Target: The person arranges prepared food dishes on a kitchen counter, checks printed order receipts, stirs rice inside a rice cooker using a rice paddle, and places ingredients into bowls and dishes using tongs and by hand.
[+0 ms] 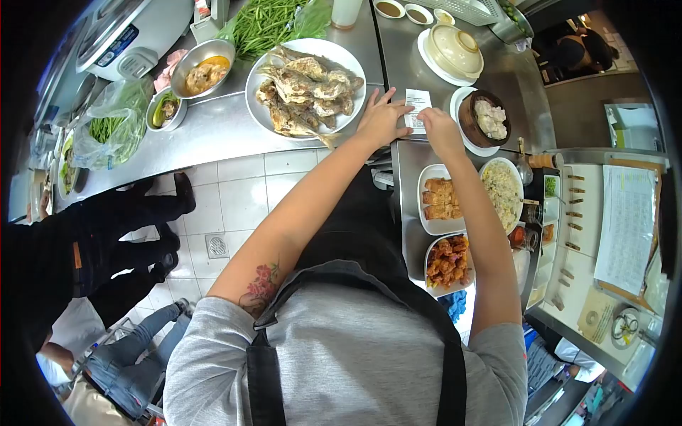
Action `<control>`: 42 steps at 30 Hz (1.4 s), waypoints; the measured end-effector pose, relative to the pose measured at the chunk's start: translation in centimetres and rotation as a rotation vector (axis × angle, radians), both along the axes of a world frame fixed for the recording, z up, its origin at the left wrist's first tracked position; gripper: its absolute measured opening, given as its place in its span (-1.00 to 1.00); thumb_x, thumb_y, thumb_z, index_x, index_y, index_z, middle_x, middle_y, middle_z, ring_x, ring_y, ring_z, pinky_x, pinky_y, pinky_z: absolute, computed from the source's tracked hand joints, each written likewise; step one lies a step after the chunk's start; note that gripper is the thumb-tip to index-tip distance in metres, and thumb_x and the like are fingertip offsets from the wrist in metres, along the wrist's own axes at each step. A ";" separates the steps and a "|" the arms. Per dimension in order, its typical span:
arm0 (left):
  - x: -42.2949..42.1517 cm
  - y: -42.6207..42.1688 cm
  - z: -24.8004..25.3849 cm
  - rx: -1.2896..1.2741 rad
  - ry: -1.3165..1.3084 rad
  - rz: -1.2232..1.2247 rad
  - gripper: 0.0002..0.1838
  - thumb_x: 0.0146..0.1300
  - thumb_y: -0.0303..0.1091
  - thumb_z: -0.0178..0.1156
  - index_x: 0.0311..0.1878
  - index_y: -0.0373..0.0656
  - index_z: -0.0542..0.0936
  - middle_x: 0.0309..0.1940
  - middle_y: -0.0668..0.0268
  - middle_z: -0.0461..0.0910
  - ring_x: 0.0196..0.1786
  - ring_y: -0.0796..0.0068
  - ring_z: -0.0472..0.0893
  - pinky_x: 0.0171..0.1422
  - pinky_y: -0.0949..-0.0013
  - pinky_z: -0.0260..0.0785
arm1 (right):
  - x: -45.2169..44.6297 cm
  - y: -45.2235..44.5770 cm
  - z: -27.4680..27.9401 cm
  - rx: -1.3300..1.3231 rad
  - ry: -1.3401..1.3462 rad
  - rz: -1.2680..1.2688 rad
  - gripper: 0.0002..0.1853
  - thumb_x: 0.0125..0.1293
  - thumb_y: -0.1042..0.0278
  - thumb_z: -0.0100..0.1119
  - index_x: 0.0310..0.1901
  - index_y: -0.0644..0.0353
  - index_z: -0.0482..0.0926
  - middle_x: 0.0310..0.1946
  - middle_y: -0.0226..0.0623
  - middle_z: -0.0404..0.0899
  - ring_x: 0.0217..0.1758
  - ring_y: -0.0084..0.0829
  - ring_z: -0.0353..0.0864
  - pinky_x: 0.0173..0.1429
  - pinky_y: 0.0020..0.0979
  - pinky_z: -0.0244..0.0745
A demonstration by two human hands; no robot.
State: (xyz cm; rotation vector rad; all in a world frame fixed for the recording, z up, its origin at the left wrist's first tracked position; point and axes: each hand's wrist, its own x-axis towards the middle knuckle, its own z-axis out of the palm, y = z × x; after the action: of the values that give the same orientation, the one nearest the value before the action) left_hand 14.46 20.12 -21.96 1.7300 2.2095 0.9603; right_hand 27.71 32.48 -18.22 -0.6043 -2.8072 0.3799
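A printed paper slip (416, 103) lies on the steel counter between a large plate of fish and a bamboo steamer. My left hand (384, 121) rests at the slip's left edge with its fingers spread. On the slip's right side is my right hand (439, 129), its fingertips pressed together at the paper; whether they pinch it is too small to tell. The plate of fried fish (305, 89) is just left of my left hand. Beside my right hand, the steamer of white dumplings (490, 119) sits on a white plate.
A lidded clay pot (455, 53) and sauce dishes (418, 14) are at the back. Dishes of sliced food (440, 199), fried rice (501, 192) and glazed pieces (448, 261) stand at right. Metal bowls, greens (266, 28) and a rice cooker are left. People stand at lower left.
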 end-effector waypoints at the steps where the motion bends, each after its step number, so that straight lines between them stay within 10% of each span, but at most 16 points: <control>1: 0.0 0.0 0.0 -0.002 0.003 0.002 -0.42 0.03 0.00 0.33 0.16 0.05 0.56 0.25 0.37 0.44 0.46 0.21 0.14 0.54 -0.05 -0.24 | 0.0 0.0 0.1 -0.012 0.001 0.003 -0.87 0.24 0.36 0.07 -0.27 0.16 0.59 -0.30 -0.13 0.58 -0.17 -0.07 0.54 -0.08 -0.14 0.44; 18: 0.0 0.1 -0.1 -0.020 -0.001 0.008 -0.39 0.03 -0.01 0.32 0.20 0.09 0.52 0.28 0.39 0.42 0.47 0.20 0.13 0.54 -0.06 -0.24 | -0.2 -0.6 0.7 -0.274 -0.011 -0.290 -0.86 0.26 0.35 0.05 -0.30 0.11 0.62 -0.29 -0.16 0.61 -0.16 -0.06 0.55 -0.05 -0.16 0.46; 42: 0.2 0.4 -1.0 0.051 0.024 0.055 -0.52 0.16 -0.14 0.22 0.16 -0.02 0.54 0.32 0.45 0.36 0.45 0.21 0.16 0.53 -0.01 -0.18 | 0.2 1.0 0.3 -0.012 0.039 0.102 -0.88 0.22 0.40 0.10 -0.30 0.13 0.64 -0.29 -0.24 0.58 -0.13 -0.15 0.53 -0.05 -0.20 0.46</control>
State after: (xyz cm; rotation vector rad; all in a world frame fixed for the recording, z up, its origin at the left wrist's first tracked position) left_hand 14.70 20.52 -22.97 1.7192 2.2785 1.0226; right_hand 27.88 33.48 -17.95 -0.4529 -2.8073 0.4238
